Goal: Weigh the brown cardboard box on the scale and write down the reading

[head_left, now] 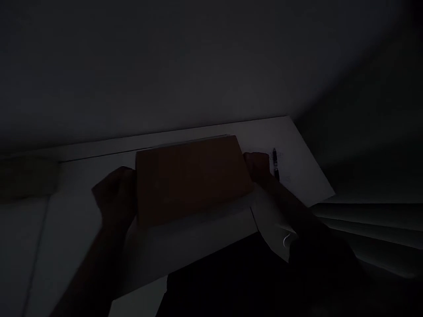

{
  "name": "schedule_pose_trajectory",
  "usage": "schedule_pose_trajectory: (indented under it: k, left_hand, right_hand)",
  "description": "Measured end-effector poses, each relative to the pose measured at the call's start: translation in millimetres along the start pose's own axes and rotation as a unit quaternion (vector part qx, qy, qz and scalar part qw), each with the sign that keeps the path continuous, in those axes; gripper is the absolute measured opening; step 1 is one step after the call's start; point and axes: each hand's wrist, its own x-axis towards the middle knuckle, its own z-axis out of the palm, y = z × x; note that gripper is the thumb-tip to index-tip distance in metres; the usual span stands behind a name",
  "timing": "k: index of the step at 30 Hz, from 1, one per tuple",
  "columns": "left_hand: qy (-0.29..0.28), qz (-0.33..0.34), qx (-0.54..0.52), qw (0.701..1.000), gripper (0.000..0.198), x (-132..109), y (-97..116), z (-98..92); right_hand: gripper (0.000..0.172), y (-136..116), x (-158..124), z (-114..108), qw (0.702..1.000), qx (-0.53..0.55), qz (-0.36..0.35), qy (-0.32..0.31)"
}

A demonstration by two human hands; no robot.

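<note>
The picture is very dark. A brown rectangular box (193,178), probably cardboard, is held over the white desk between my two hands. It is tilted, with its broad plain face towards me and a shadow below its lower edge. My left hand (115,191) is closed at the box's left side. At the right side, my right hand (258,166) grips the edge, with its fingertips partly hidden. A dark pen (275,164) lies just right of my right hand, over faint marks on a pale surface.
The white desk (72,211) meets a plain wall (185,66) at the back. A blurred yellowish-green thing (28,178) sits at the far left. Pale folds of cloth, perhaps a curtain (373,229), hang at the right. A small curved white thing (287,240) shows near my right forearm.
</note>
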Motion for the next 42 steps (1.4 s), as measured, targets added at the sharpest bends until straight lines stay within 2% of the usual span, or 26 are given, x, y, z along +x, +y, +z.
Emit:
schedule_pose_trajectory:
  k: [4, 8, 13, 17, 23, 29, 35, 38, 42]
  left_hand:
    - [0.008, 0.055, -0.026, 0.998, 0.030, 2, 14, -4.8]
    - [0.021, 0.064, -0.033, 0.997, 0.027, -8, 19, -7.1]
    - [0.067, 0.064, -0.017, 0.996, 0.026, -23, 9, -6.3]
    - [0.072, 0.090, -0.071, 0.991, 0.018, -32, -2, -4.0]
    - [0.055, 0.141, -0.139, 0.979, 0.042, -43, -12, 2.9]
    - [-0.016, 0.136, -0.180, 0.974, 0.062, -49, -23, 5.1]
    - [-0.066, 0.142, -0.238, 0.959, 0.082, -47, -33, 5.1]
    - [-0.064, 0.161, -0.186, 0.967, 0.085, -48, -34, 6.4]
    - [-0.057, 0.191, -0.115, 0.973, 0.079, -50, -28, 7.3]
  right_hand:
    - [0.058, -9, 13, -15, 0.998, 0.055, 0.011, 0.034]
    - [0.063, -15, 19, -22, 0.995, 0.080, 0.062, 0.007]
    - [0.064, -23, 19, -26, 0.981, 0.124, 0.143, -0.041]
    - [0.057, -32, 14, -25, 0.951, 0.225, 0.209, -0.032]
    - [0.055, -34, 2, -12, 0.894, 0.362, 0.262, 0.003]
    - [0.073, -27, -3, -2, 0.872, 0.432, 0.228, 0.022]
    - [0.084, -26, -10, 3, 0.858, 0.472, 0.199, -0.030]
    - [0.083, -30, -12, 2, 0.858, 0.478, 0.180, -0.051]
    - [0.088, -35, -11, -3, 0.876, 0.447, 0.175, -0.049]
